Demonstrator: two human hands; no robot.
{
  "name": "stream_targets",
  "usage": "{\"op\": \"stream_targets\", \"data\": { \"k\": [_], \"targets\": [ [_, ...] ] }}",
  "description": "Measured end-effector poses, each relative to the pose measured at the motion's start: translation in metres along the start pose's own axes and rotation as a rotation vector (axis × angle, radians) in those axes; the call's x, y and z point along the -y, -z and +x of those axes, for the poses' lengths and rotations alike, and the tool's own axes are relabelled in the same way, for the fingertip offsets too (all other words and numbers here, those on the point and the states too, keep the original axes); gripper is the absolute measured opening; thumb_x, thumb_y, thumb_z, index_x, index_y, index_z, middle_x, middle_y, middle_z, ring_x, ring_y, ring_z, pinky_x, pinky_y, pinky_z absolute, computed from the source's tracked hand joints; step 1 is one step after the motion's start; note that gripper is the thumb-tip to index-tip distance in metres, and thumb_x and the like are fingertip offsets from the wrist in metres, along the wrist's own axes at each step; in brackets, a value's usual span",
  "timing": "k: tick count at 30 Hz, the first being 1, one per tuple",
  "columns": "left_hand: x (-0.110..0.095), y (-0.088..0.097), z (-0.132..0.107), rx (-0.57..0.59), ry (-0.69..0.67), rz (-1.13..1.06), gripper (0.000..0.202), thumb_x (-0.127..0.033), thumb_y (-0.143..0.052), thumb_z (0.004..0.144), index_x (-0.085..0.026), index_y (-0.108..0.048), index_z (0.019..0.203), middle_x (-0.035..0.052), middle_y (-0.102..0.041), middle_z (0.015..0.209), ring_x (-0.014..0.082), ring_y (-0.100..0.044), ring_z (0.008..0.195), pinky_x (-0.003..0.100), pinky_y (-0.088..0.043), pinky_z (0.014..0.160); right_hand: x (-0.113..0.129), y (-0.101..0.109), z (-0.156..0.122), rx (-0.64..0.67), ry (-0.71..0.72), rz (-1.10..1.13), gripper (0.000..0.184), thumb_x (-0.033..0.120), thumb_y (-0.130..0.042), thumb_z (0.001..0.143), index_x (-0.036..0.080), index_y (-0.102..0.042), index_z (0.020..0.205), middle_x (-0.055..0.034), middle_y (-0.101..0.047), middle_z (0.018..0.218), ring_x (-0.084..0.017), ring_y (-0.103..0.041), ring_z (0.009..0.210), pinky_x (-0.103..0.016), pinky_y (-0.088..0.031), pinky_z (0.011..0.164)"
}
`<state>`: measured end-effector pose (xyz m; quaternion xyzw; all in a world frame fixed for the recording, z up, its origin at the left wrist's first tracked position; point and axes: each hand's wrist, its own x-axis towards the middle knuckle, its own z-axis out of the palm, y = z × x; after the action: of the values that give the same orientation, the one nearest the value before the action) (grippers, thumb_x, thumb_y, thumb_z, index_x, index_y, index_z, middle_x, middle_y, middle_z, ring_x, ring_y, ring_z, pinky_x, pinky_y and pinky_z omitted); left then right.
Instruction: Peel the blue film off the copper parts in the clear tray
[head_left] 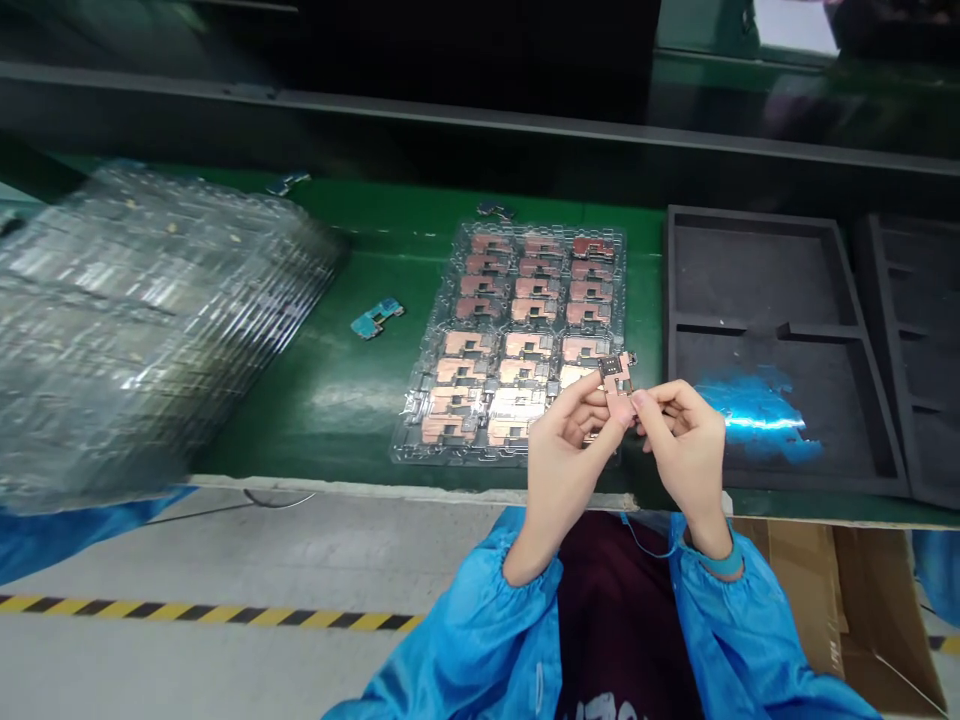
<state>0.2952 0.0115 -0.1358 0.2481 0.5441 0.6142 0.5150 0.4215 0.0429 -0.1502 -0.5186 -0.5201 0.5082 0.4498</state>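
Both hands meet over the near right corner of a clear plastic tray [450,340] filled with several copper-coloured circuit boards. My left hand [562,450] and my right hand [686,440] pinch one small copper-coloured board [619,385] between their fingertips, holding it just above the tray's edge. Both wear blue sleeves; a blue band sits on the right wrist.
A tall stack of clear trays [142,320] fills the left of the green belt [352,380]. A loose blue board [376,317] lies between stack and tray. Black foam trays [772,350] sit to the right, one with blue film. A cardboard box [847,590] stands below.
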Motion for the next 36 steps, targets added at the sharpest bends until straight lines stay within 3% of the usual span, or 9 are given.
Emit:
{"op": "stream_targets", "data": {
  "k": [8,14,17,21,23,26,29,31,36],
  "targets": [
    [-0.001,-0.001,0.003,-0.017,-0.02,0.009,0.03,-0.026,-0.089,0.083,-0.018,-0.078,0.11,0.0059,-0.082,0.094,0.0184,-0.078,0.085,0.03,-0.064,0.083,-0.005,-0.002,0.001,0.023,0.026,0.032,0.023,0.043,-0.079,0.095,0.021,-0.072,0.092,-0.0016,-0.072,0.084,-0.016,-0.071,0.072,-0.023,-0.054,0.055],
    [-0.02,0.02,0.011,-0.043,-0.063,0.215,0.014,-0.029,-0.087,0.085,-0.019,-0.078,0.086,0.0034,-0.08,0.08,0.0186,-0.076,0.073,0.029,-0.062,0.073,-0.003,0.009,0.001,0.208,0.114,-0.096,0.016,0.038,-0.074,0.101,0.022,-0.074,0.103,-0.0024,-0.073,0.092,-0.014,-0.069,0.071,-0.023,-0.056,0.06],
    [-0.046,0.037,0.047,0.022,-0.211,0.44,0.011,-0.032,-0.084,0.089,-0.021,-0.082,0.091,0.0055,-0.082,0.089,0.0211,-0.077,0.082,0.031,-0.061,0.079,-0.004,0.03,0.005,0.21,0.172,-0.182,0.025,0.036,-0.07,0.103,0.024,-0.073,0.125,-0.007,-0.077,0.108,-0.017,-0.073,0.086,-0.025,-0.06,0.065],
    [-0.073,0.04,0.138,0.148,-0.437,0.771,0.019,-0.034,-0.076,0.094,-0.021,-0.084,0.105,0.0097,-0.082,0.11,0.0235,-0.075,0.093,0.036,-0.059,0.082,-0.014,0.063,0.015,0.043,0.116,-0.267,0.03,0.044,-0.066,0.106,0.023,-0.073,0.126,-0.01,-0.079,0.113,-0.021,-0.076,0.091,-0.028,-0.064,0.066],
    [-0.074,0.033,0.187,0.268,-0.445,0.889,0.02,-0.033,-0.071,0.097,-0.019,-0.082,0.107,0.0103,-0.082,0.113,0.0236,-0.074,0.094,0.036,-0.058,0.082,-0.021,0.073,0.019,-0.007,0.093,-0.302,0.032,0.048,-0.066,0.105,0.024,-0.074,0.125,-0.0103,-0.079,0.116,-0.022,-0.077,0.093,-0.029,-0.065,0.067],
    [-0.061,0.025,0.24,0.387,-0.4,0.99,0.017,-0.027,-0.074,0.093,-0.017,-0.079,0.106,0.0083,-0.082,0.096,0.0221,-0.074,0.083,0.034,-0.056,0.075,-0.03,0.08,0.021,-0.015,0.079,-0.322,0.03,0.049,-0.065,0.106,0.027,-0.075,0.123,-0.0087,-0.079,0.118,-0.022,-0.077,0.095,-0.03,-0.066,0.07],
    [-0.046,0.023,0.261,0.414,-0.416,1.038,0.011,-0.027,-0.079,0.091,-0.018,-0.076,0.095,0.0061,-0.08,0.088,0.0215,-0.073,0.079,0.033,-0.055,0.073,-0.034,0.081,0.02,0.015,0.069,-0.325,0.026,0.048,-0.063,0.108,0.03,-0.076,0.122,-0.0068,-0.078,0.12,-0.022,-0.077,0.097,-0.031,-0.067,0.074],
    [-0.04,0.025,0.263,0.406,-0.474,1.084,0.011,-0.029,-0.079,0.092,-0.019,-0.076,0.089,0.0066,-0.079,0.093,0.024,-0.071,0.089,0.037,-0.055,0.082,-0.035,0.081,0.018,0.031,0.06,-0.326,0.025,0.047,-0.062,0.108,0.031,-0.076,0.121,-0.0061,-0.077,0.122,-0.021,-0.077,0.096,-0.03,-0.067,0.075],
    [-0.029,0.036,0.246,0.428,-0.796,1.29,0.02,-0.03,-0.064,0.105,-0.02,-0.081,0.102,0.0122,-0.074,0.119,0.0314,-0.061,0.115,0.048,-0.051,0.1,-0.037,0.083,0.017,0.026,0.042,-0.328,0.024,0.047,-0.063,0.109,0.03,-0.075,0.121,-0.0063,-0.076,0.124,-0.021,-0.077,0.097,-0.029,-0.067,0.076]
  ]
}}
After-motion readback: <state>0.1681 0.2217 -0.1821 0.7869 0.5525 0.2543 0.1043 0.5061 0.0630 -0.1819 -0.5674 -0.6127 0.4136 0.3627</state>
